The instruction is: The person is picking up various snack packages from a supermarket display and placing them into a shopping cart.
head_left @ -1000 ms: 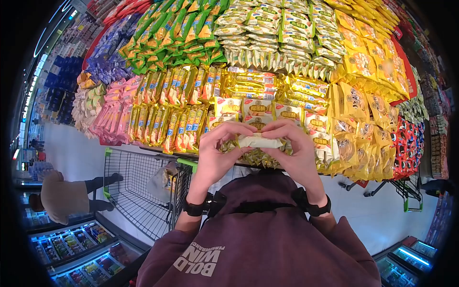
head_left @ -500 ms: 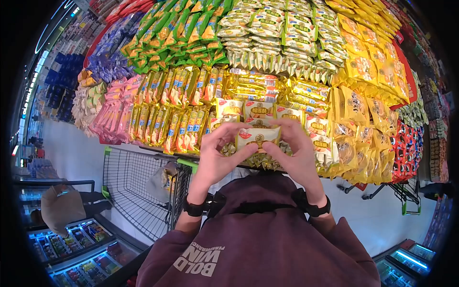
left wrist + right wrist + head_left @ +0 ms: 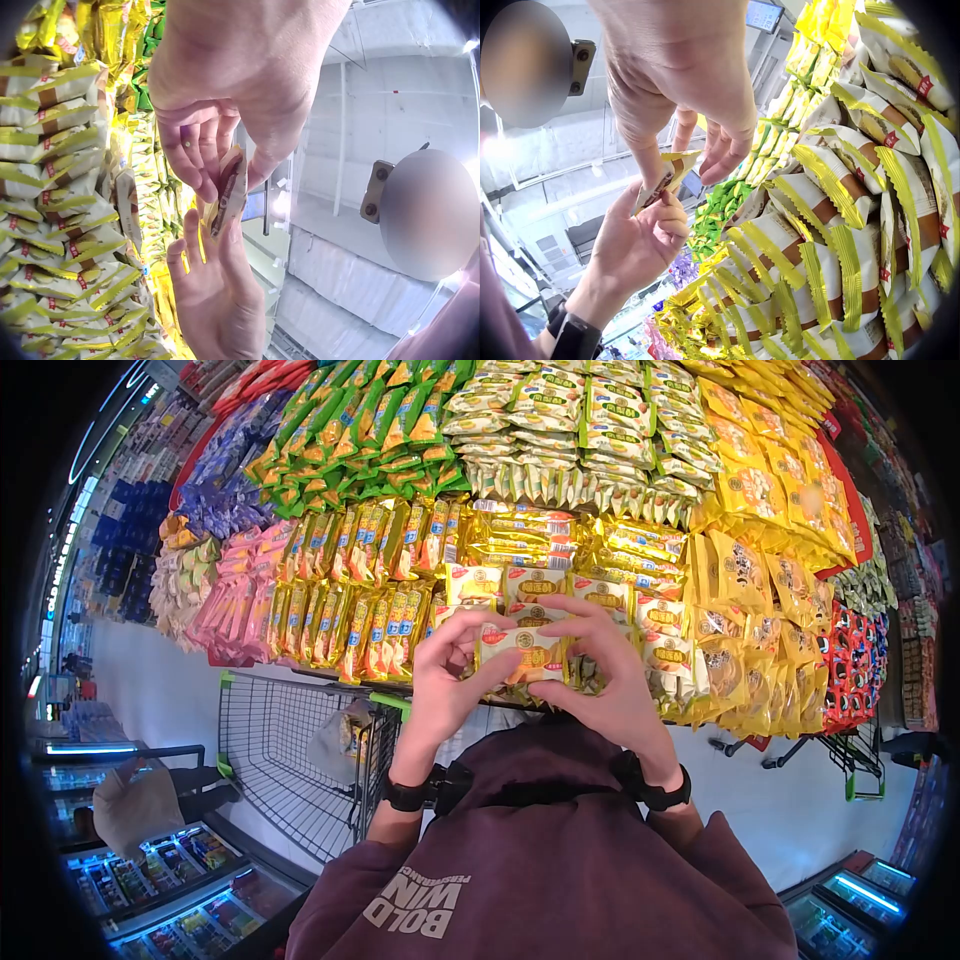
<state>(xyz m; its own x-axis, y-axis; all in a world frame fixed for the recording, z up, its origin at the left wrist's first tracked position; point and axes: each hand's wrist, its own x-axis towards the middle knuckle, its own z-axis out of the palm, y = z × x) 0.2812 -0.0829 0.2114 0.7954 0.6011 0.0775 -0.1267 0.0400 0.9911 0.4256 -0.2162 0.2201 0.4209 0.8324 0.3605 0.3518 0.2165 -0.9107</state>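
Observation:
A small white and yellow snack packet [image 3: 528,656] is held up in front of the display, its printed face toward the head camera. The left hand [image 3: 452,678] pinches its left side, thumb on the front and fingers behind. Beside its right end is the right hand [image 3: 608,678], thumb and fingers curved around that edge. In the left wrist view the packet [image 3: 231,191] shows edge-on between both hands. The right wrist view shows the right thumb and a finger at one end of the packet [image 3: 669,176], the left hand [image 3: 634,251] gripping the other.
Stacked packets [image 3: 665,620] of the same look lie behind the hands, among gold, green, pink and yellow ones. A wire shopping cart [image 3: 290,760] with a bag stands at the left. Another person [image 3: 140,805] is by the freezers at far left.
The packet has turned from edge-on to face-on and shifted slightly left. The right hand's fingers have spread and loosened around its edge. The person at far left has moved lower in view.

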